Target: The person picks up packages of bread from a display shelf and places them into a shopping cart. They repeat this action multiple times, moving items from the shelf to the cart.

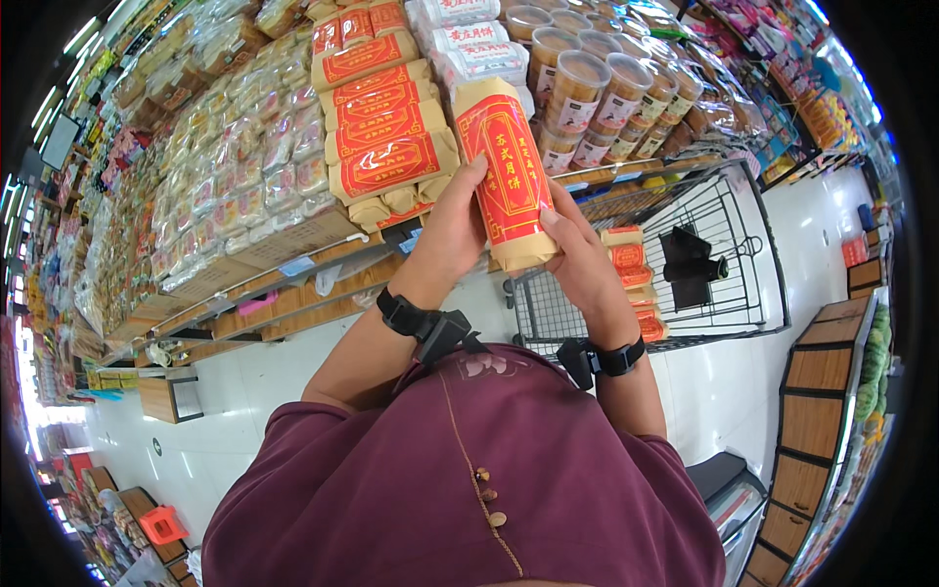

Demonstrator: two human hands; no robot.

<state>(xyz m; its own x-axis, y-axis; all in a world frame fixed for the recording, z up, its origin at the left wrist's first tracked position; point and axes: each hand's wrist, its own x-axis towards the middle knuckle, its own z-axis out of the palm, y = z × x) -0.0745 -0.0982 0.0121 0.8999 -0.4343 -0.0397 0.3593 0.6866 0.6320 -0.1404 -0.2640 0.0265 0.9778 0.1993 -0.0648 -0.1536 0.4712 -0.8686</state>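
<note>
A paper-wrapped roll of mooncakes [510, 169] with a red and gold label is held between my two hands, tilted slightly. My left hand [456, 220] grips its left side, thumb on the wrapper. On the lower right side, my right hand [576, 246] holds it with the thumb on the label. Just left of it lies a stack of similar mooncake rolls [389, 161] on the display. White-wrapped packs [480, 62] are behind the held roll. Below and right of my right hand, a wire shopping cart [733, 308] contains several similar red-labelled rolls [629, 257].
Clear plastic tubs of pastries [579, 88] stand stacked right of the packs. Small wrapped cakes [242, 183] cover the display's left part, above a wooden shelf edge [323, 260]. A black object [688, 265] sits in the cart. Wooden produce stands [810, 411] line the right side.
</note>
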